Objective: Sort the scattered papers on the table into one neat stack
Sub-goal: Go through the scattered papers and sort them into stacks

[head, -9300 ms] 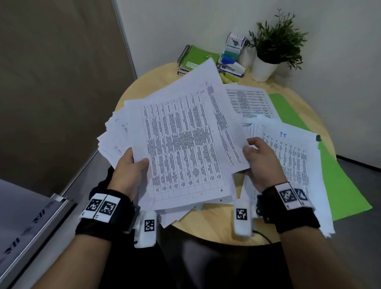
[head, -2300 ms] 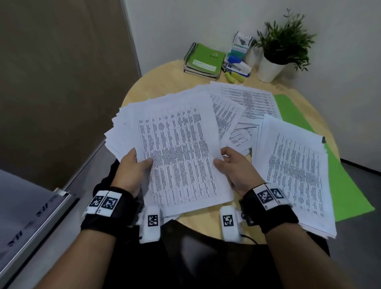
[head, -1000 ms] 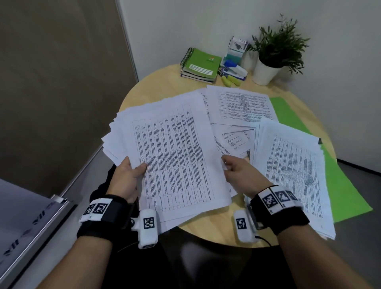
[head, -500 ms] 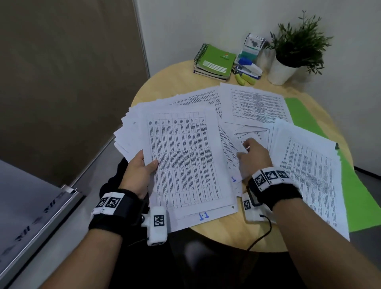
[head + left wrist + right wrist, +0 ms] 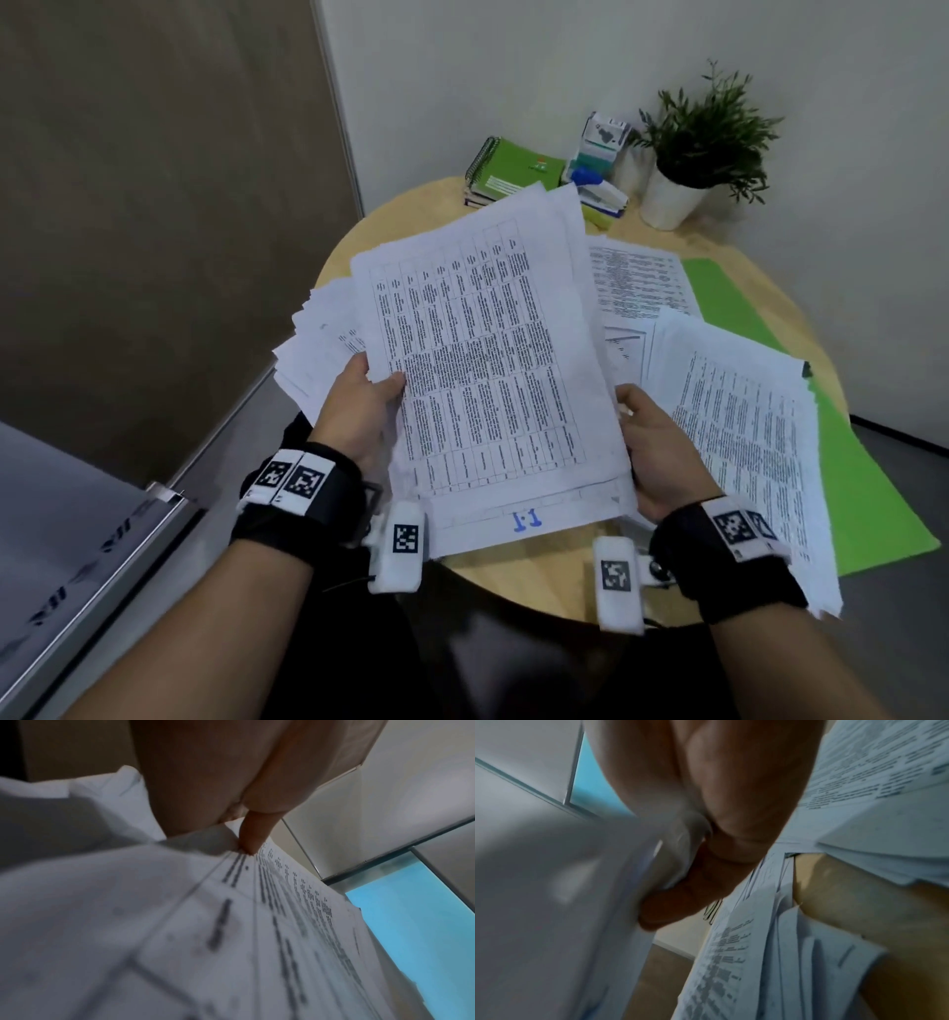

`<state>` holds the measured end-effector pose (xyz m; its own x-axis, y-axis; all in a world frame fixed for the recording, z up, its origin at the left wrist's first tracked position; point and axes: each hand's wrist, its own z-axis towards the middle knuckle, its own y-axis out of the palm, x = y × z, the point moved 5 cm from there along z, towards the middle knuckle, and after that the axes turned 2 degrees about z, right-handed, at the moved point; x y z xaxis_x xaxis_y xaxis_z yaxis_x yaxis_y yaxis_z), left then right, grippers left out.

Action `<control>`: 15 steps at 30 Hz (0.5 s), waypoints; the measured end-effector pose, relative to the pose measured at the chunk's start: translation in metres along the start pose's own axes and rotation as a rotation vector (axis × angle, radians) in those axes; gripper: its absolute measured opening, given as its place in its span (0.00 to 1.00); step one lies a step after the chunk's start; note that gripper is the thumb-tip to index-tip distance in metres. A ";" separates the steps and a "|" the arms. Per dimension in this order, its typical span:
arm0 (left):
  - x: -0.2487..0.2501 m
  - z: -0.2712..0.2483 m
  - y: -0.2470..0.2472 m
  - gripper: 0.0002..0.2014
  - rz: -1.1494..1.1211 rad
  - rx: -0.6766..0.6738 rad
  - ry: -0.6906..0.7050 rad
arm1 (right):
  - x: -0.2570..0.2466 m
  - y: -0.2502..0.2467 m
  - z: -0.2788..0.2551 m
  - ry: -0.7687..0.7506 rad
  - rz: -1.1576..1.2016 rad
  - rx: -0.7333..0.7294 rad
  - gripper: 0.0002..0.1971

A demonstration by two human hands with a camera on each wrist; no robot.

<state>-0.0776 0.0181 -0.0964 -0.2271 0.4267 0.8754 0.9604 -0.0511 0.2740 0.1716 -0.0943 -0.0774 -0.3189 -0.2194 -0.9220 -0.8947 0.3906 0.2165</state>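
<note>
Papers in hand (image 5: 493,370): a loose, uneven sheaf of white sheets printed with dense black tables, raised over the near edge of the round wooden table (image 5: 518,586), blue handwritten mark on the lowest margin. My left hand (image 5: 359,406) pinches its left edge, thumb on top; my right hand (image 5: 652,452) curls round the right edge. Just right, a second pile of printed sheets (image 5: 734,442) lies flat on a green folder (image 5: 862,493). Farther: a spiral notebook (image 5: 513,169), glossy green cover, and a leafy plant in a smooth white pot (image 5: 672,200).
</note>
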 end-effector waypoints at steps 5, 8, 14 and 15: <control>0.019 -0.014 0.016 0.15 0.209 -0.013 0.100 | 0.000 -0.010 -0.013 0.017 0.010 0.007 0.16; 0.022 -0.021 0.035 0.13 0.358 -0.050 0.140 | -0.005 -0.018 -0.023 -0.033 -0.151 0.037 0.08; 0.005 -0.036 0.095 0.13 0.489 -0.184 0.132 | -0.008 -0.073 -0.037 -0.124 -0.221 0.233 0.10; -0.003 -0.039 0.106 0.16 0.533 -0.217 0.118 | -0.007 -0.085 -0.040 -0.130 -0.173 0.253 0.13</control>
<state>0.0188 -0.0236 -0.0546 0.2495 0.1884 0.9499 0.8949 -0.4197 -0.1518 0.2374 -0.1612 -0.0764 -0.1121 -0.1918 -0.9750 -0.8210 0.5706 -0.0178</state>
